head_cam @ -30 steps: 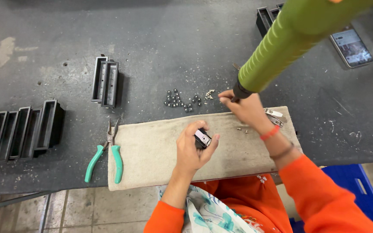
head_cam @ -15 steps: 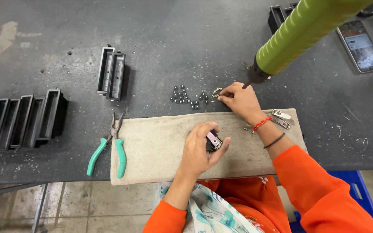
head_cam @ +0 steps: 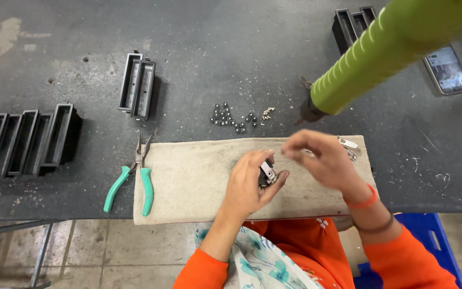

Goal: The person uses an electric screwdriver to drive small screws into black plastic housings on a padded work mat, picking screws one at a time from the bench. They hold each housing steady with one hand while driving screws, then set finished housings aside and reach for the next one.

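Bench [head_cam: 231, 64]: I count six open black housings: a row of four far left [head_cam: 22, 142], another pair [head_cam: 137, 85] further back.
Green tool [head_cam: 391, 53]: hangs idle at right, tip just past the towel.
Towel [head_cam: 199, 182]: work sits mid-towel; pliers [head_cam: 132, 179] untouched at its left edge.
Left hand [head_cam: 249, 184]: gripping the small black-and-metal part [head_cam: 267, 172].
Right hand [head_cam: 322, 160]: blurred, fingers pinched, can't tell if it holds anything; half a second ago it was out at the loose beads and screws [head_cam: 239, 118], now back by the part.
Progress: looks mid-assembly to me.

Counter [head_cam: 231, 48]: was dark grey, scuffed, with pale stains at its far left.
Floor [head_cam: 108, 251]: was beige tile, seen below the counter's near edge.
Frame [head_cam: 41, 257]: grey metal leg stood beneath.
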